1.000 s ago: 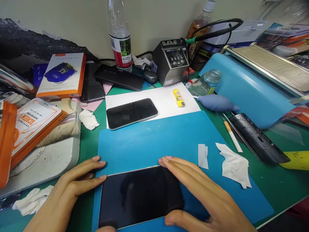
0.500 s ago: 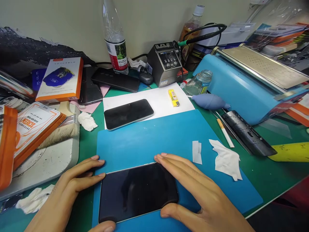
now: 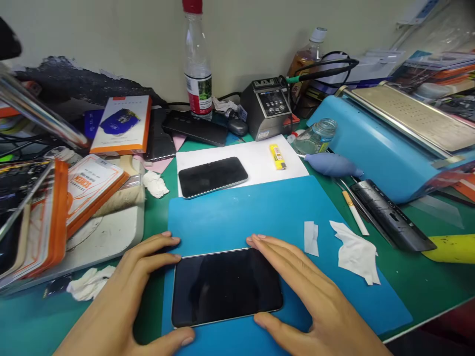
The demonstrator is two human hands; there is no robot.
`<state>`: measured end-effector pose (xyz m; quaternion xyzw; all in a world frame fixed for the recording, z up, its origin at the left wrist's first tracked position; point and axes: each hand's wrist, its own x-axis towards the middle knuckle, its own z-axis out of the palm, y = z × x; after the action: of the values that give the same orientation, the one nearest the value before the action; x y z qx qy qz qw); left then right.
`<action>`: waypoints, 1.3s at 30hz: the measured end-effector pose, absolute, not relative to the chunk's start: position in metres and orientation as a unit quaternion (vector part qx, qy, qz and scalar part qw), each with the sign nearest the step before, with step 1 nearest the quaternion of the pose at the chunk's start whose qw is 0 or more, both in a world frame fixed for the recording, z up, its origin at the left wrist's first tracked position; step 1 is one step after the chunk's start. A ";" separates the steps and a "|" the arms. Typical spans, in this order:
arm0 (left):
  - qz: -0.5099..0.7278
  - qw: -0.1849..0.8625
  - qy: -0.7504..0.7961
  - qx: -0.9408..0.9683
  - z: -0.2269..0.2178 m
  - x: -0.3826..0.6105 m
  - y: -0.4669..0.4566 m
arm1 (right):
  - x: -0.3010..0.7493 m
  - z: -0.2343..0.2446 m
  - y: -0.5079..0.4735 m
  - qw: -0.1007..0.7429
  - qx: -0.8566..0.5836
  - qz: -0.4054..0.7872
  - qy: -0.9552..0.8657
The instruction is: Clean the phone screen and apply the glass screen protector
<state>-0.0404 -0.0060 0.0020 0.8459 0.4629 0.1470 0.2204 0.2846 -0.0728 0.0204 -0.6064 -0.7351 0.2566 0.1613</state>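
Observation:
A smartphone [image 3: 227,289] with a dark screen lies face up on the blue mat [image 3: 237,212]. My left hand [image 3: 139,291] spans its left end, index finger at the upper corner and thumb by the lower one. Around the right end curves my right hand [image 3: 300,291], fingertips on the far edge and thumb on the near edge. Both hands hold the phone by its rim. Beyond the mat, a second smartphone [image 3: 213,176] rests on white paper [image 3: 260,163], left of a small yellow-wrapped item [image 3: 277,157].
Wipe scraps [image 3: 354,252] lie at the mat's right. Further right are a cigarette [image 3: 355,212], a blue air blower [image 3: 332,164] and a blue machine [image 3: 382,148]. At the back stand a bottle [image 3: 198,74] and a grey control unit [image 3: 267,106]. Orange-edged boxes [image 3: 94,190] crowd the left.
The whole view has shifted toward the left, so things appear further right. Both hands keep their places at the phone's ends; the left thumb sits slightly differently at the lower corner.

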 end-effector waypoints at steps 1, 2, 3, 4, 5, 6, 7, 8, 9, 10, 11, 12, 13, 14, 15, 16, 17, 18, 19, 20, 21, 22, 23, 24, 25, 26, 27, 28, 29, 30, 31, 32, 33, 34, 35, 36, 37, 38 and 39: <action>0.144 0.227 0.458 0.847 0.005 -0.039 -0.006 | 0.284 0.020 -0.073 0.163 -0.603 0.245 -0.741; 0.145 0.233 0.455 0.847 0.008 -0.037 -0.006 | 0.284 0.020 -0.072 0.166 -0.601 0.233 -0.746; 0.144 0.238 0.457 0.845 0.011 -0.034 -0.006 | 0.284 0.020 -0.071 0.169 -0.598 0.223 -0.751; 0.144 0.243 0.459 0.842 0.013 -0.033 -0.006 | 0.283 0.020 -0.071 0.172 -0.595 0.212 -0.756; 0.144 0.248 0.457 0.842 0.016 -0.031 -0.005 | 0.283 0.020 -0.069 0.175 -0.592 0.204 -0.760; 0.142 0.253 0.454 0.842 0.018 -0.030 -0.004 | 0.282 0.021 -0.068 0.178 -0.589 0.196 -0.763; 0.142 0.260 0.449 0.843 0.020 -0.030 -0.003 | 0.281 0.022 -0.067 0.180 -0.587 0.190 -0.766; 0.142 0.267 0.443 0.844 0.021 -0.030 -0.002 | 0.281 0.022 -0.067 0.180 -0.588 0.187 -0.767; 0.142 0.276 0.438 0.844 0.023 -0.031 -0.001 | 0.280 0.023 -0.066 0.177 -0.591 0.186 -0.764; 0.142 0.285 0.434 0.843 0.025 -0.031 0.000 | 0.280 0.023 -0.066 0.175 -0.596 0.186 -0.761; 0.140 0.294 0.429 0.842 0.026 -0.032 0.001 | 0.279 0.024 -0.066 0.173 -0.601 0.188 -0.757; 0.139 0.302 0.426 0.841 0.028 -0.033 0.002 | 0.279 0.024 -0.066 0.172 -0.605 0.190 -0.754; 0.139 0.310 0.423 0.840 0.029 -0.034 0.002 | 0.279 0.025 -0.066 0.172 -0.608 0.191 -0.751; 0.140 0.316 0.421 0.839 0.030 -0.034 0.003 | 0.279 0.025 -0.066 0.173 -0.607 0.191 -0.751; 0.146 0.321 0.419 0.837 0.031 -0.035 0.003 | 0.279 0.025 -0.066 0.173 -0.608 0.191 -0.751; 0.156 0.325 0.415 0.835 0.031 -0.035 0.003 | 0.279 0.025 -0.066 0.172 -0.610 0.190 -0.750; 0.168 0.329 0.411 0.833 0.030 -0.036 0.004 | 0.279 0.025 -0.066 0.167 -0.612 0.191 -0.749; 0.182 0.333 0.408 0.830 0.029 -0.036 0.004 | 0.279 0.025 -0.066 0.162 -0.615 0.195 -0.747; 0.197 0.339 0.403 0.827 0.028 -0.036 0.004 | 0.278 0.025 -0.066 0.161 -0.616 0.198 -0.745; 0.211 0.347 0.397 0.823 0.027 -0.036 0.004 | 0.278 0.024 -0.066 0.161 -0.617 0.202 -0.744; 0.224 0.355 0.390 0.820 0.025 -0.037 0.004 | 0.278 0.024 -0.065 0.166 -0.616 0.204 -0.743; 0.234 0.362 0.384 0.817 0.024 -0.037 0.005 | 0.277 0.023 -0.065 0.171 -0.615 0.208 -0.741; 0.241 0.367 0.377 0.816 0.023 -0.037 0.005 | 0.277 0.023 -0.064 0.176 -0.615 0.211 -0.739; 0.245 0.367 0.371 0.817 0.021 -0.037 0.005 | 0.277 0.023 -0.064 0.181 -0.616 0.216 -0.736; 0.247 0.362 0.367 0.821 0.021 -0.037 0.006 | 0.276 0.023 -0.064 0.182 -0.618 0.223 -0.732; 0.247 0.352 0.365 0.826 0.020 -0.037 0.006 | 0.276 0.024 -0.064 0.182 -0.619 0.230 -0.728; 0.247 0.340 0.362 0.832 0.019 -0.037 0.006 | 0.275 0.024 -0.065 0.183 -0.620 0.236 -0.726; 0.248 0.327 0.361 0.837 0.019 -0.037 0.006 | 0.275 0.025 -0.065 0.184 -0.618 0.241 -0.725; 0.250 0.314 0.362 0.841 0.018 -0.036 0.006 | 0.274 0.026 -0.066 0.186 -0.616 0.244 -0.725; 0.253 0.303 0.364 0.844 0.018 -0.036 0.006 | 0.274 0.026 -0.067 0.187 -0.613 0.246 -0.727; 0.254 0.295 0.367 0.845 0.018 -0.036 0.006 | 0.273 0.027 -0.067 0.189 -0.610 0.247 -0.729; 0.256 0.289 0.369 0.846 0.017 -0.036 0.005 | 0.272 0.028 -0.067 0.191 -0.608 0.248 -0.730; 0.256 0.284 0.371 0.846 0.017 -0.036 0.004 | 0.272 0.028 -0.068 0.194 -0.605 0.248 -0.731; 0.255 0.281 0.372 0.847 0.017 -0.036 0.003 | 0.271 0.029 -0.068 0.197 -0.603 0.249 -0.732; 0.254 0.279 0.374 0.847 0.017 -0.036 0.002 | 0.270 0.029 -0.068 0.200 -0.601 0.251 -0.732; 0.253 0.279 0.377 0.846 0.017 -0.036 0.001 | 0.270 0.030 -0.068 0.203 -0.599 0.253 -0.732; 0.253 0.278 0.380 0.845 0.016 -0.036 0.000 | 0.269 0.030 -0.068 0.206 -0.599 0.255 -0.731; 0.254 0.278 0.384 0.843 0.015 -0.037 -0.001 | 0.269 0.030 -0.069 0.208 -0.598 0.257 -0.730; 0.255 0.278 0.387 0.841 0.014 -0.037 -0.002 | 0.269 0.030 -0.069 0.210 -0.599 0.258 -0.729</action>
<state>-0.0374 -0.0016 0.0145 0.8412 0.3872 0.2547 0.2785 0.2695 -0.0691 0.0303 -0.5985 -0.7289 0.2577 0.2101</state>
